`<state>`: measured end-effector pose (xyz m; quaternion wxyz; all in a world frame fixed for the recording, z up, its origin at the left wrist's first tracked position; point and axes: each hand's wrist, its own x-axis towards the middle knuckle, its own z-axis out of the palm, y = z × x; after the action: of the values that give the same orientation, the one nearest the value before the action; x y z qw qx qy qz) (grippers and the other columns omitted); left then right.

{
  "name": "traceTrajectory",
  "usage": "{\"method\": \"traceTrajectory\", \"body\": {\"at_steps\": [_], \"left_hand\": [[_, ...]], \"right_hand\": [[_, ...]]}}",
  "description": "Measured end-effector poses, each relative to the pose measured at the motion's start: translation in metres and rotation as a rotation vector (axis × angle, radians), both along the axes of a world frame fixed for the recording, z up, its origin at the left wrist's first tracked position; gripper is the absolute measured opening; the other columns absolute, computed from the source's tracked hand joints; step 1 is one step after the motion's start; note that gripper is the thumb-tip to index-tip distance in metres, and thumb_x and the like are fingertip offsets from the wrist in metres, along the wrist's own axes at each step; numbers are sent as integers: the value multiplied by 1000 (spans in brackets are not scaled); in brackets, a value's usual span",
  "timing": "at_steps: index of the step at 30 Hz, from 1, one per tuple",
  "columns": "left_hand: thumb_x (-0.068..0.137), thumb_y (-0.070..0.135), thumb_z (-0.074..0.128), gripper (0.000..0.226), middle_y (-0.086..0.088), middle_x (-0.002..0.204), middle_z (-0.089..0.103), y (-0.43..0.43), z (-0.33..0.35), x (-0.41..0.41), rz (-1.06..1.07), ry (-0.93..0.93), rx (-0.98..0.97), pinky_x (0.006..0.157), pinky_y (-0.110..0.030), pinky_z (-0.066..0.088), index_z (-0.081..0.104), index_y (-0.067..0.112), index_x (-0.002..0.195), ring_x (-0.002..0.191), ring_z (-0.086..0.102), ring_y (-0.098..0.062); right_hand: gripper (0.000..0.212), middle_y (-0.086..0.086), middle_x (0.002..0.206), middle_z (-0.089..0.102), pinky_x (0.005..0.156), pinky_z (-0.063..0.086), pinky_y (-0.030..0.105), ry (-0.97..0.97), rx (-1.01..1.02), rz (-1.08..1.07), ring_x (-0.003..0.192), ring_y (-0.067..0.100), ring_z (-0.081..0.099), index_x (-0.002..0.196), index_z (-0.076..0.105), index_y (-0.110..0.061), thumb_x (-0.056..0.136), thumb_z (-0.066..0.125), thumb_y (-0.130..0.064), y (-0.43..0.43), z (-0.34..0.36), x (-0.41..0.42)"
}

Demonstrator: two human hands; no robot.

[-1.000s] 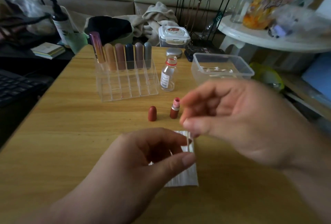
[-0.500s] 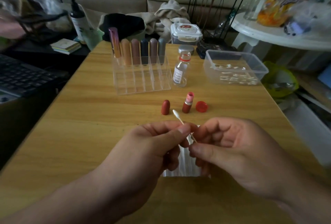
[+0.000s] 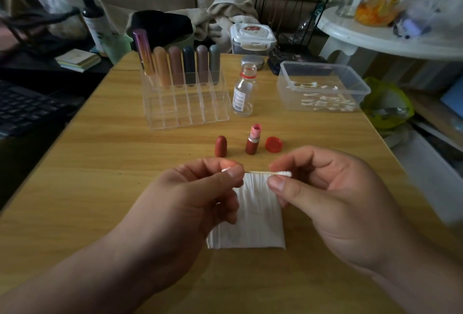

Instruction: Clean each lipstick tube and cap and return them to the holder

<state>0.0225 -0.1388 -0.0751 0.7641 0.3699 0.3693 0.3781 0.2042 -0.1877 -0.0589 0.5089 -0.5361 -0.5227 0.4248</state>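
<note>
Left hand (image 3: 195, 201) and right hand (image 3: 325, 201) each pinch a fluffy tip of the thin cotton swab (image 3: 278, 173). Rounded brown cap (image 3: 220, 146) and open lipstick tube (image 3: 252, 142) stand before the clear acrylic holder (image 3: 185, 113).

The left grip (image 3: 190, 203) and right grip (image 3: 333, 203) are bare hands with short, plain nails (image 3: 233, 172) on bare forearms (image 3: 100, 276).
</note>
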Motion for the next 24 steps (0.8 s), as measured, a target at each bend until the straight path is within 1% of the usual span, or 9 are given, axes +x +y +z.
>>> {"method": "traceTrajectory", "body": {"at_steps": [2, 5, 8, 10, 12, 14, 17, 20, 24], "left_hand": [[68, 13, 80, 9, -8, 69, 61, -1, -1, -1, -11, 5, 4, 49, -25, 48, 75, 10, 74, 55, 54, -15], [65, 10, 86, 12, -10, 69, 62, -1, -3, 0, -1, 45, 27, 49, -25, 47, 76, 10, 73, 54, 53, -16], [62, 27, 81, 26, -11, 73, 67, -1, 0, -1, 18, 143, 113, 52, -28, 48, 77, 10, 82, 57, 55, -19], [63, 37, 78, 38, -7, 78, 73, 1, 5, -4, 24, 292, 224, 56, -31, 52, 75, 17, 96, 59, 61, -20], [66, 44, 73, 42, 0, 81, 75, 6, 8, -8, 37, 507, 379, 61, -31, 57, 67, 28, 104, 63, 67, -15], [71, 49, 70, 33, 13, 85, 72, 12, 8, -13, 55, 723, 531, 63, -26, 59, 64, 37, 101, 70, 69, -6], [75, 49, 66, 27, 18, 82, 66, 19, 8, -19, 6, 1002, 724, 58, -17, 54, 57, 44, 100, 77, 61, 7], [78, 46, 65, 43, 22, 91, 59, 25, 7, -21, 8, 1106, 845, 59, -15, 50, 48, 44, 118, 81, 59, 5], [83, 38, 70, 52, 25, 100, 53, 39, 6, -19, 63, 1122, 853, 65, -15, 47, 48, 39, 130, 83, 57, 0]], "right_hand": [[13, 8, 72, 72, 66, 54, 21, 40, 29, 7, 69, 15, 70, 88, 75, -22, 77, 79, -16, 1, -3, 1], [12, 12, 74, 73, 68, 55, 23, 98, 56, 13, 71, 21, 73, 88, 76, -20, 78, 75, -15, 2, -5, 1], [11, 14, 77, 74, 69, 57, 25, 54, 83, 21, 71, 23, 73, 88, 76, -16, 78, 75, -22, 4, 5, 4], [17, 14, 78, 74, 68, 59, 29, 47, 111, -45, 71, 24, 72, 84, 76, -12, 75, 69, -24, 12, 15, 18], [12, 12, 77, 72, 64, 57, 28, 134, 146, -143, 70, 24, 69, 81, 74, -12, 74, 70, -21, 26, 19, 39], [2, 11, 77, 70, 61, 56, 28, 159, 125, -234, 69, 22, 67, 82, 70, -9, 81, 67, -10, 38, 13, 59], [11, 12, 77, 71, 61, 56, 29, 41, 5, -297, 70, 23, 67, 83, 68, -5, 88, 63, 5, 48, -10, 71], [11, 12, 75, 72, 59, 56, 28, -12, -49, -319, 69, 22, 68, 83, 68, -3, 87, 65, 6, 56, -22, 68], [8, 17, 77, 72, 57, 55, 26, -44, -58, -292, 67, 21, 69, 84, 69, -2, 87, 66, 6, 64, -25, 64]]}}
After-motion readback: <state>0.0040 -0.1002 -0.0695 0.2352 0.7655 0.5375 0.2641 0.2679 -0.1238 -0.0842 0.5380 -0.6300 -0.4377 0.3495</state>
